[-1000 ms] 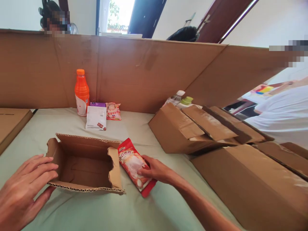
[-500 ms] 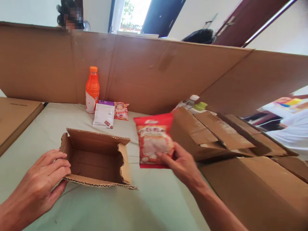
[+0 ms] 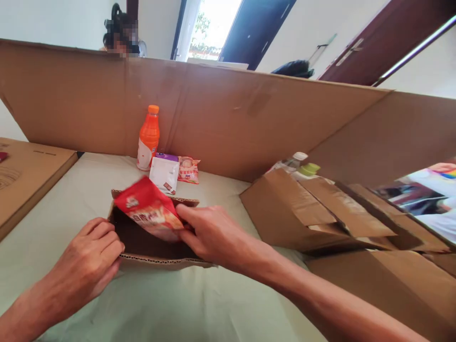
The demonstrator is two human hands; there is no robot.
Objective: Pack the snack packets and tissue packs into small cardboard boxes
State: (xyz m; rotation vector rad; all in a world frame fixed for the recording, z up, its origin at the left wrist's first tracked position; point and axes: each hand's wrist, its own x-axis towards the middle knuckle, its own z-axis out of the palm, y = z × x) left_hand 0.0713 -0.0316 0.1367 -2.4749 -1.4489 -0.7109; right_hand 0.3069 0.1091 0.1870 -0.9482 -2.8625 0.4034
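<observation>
A small open cardboard box (image 3: 156, 259) with torn corrugated edges sits on the pale green cloth in front of me. My right hand (image 3: 210, 235) grips a red snack packet (image 3: 149, 209) and holds it tilted over the box's opening, its lower end inside. My left hand (image 3: 89, 259) rests on the box's left front corner, fingers curled over the rim.
An orange drink bottle (image 3: 148, 137), a white pouch (image 3: 164, 175) and a small snack bag (image 3: 188, 170) stand by the tall cardboard wall (image 3: 231, 114). Open cartons (image 3: 313, 213) with bottles lie at right, flat cardboard (image 3: 28, 175) at left. A person's head shows beyond the wall.
My right hand lifted the red packet off the cloth beside the box, raised it, then swung it left and down into the box's opening. My left hand stayed on the box.
</observation>
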